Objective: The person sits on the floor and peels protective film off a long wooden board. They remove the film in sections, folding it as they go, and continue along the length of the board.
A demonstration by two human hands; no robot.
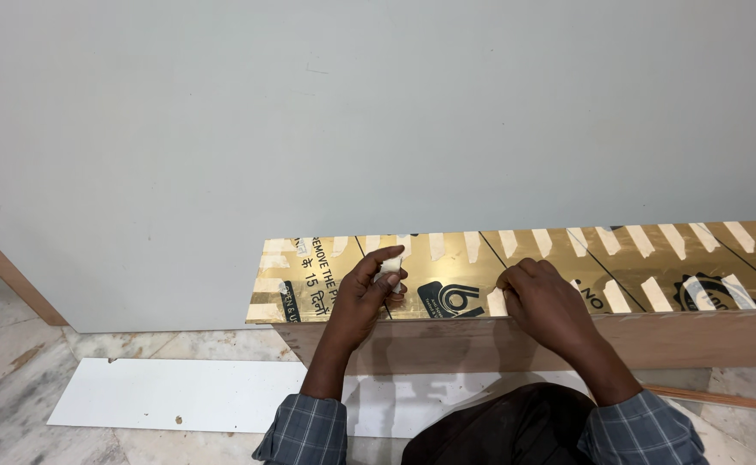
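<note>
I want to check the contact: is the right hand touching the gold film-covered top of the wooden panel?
Touching. The head view shows the right hand resting its fingertips on the gold film-covered top.

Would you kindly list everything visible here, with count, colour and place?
Panel: one, gold film with black print, lying on top of a wooden box at the wall.
Tape strips: many, cream, along both long edges of the panel.
Tape piece: one, cream, pinched in the left hand.
Board: one, white, flat on the marble floor.
Wall: one, grey, behind.
Left hand: holding the tape piece.
Right hand: pressing at the panel's near edge.
</note>
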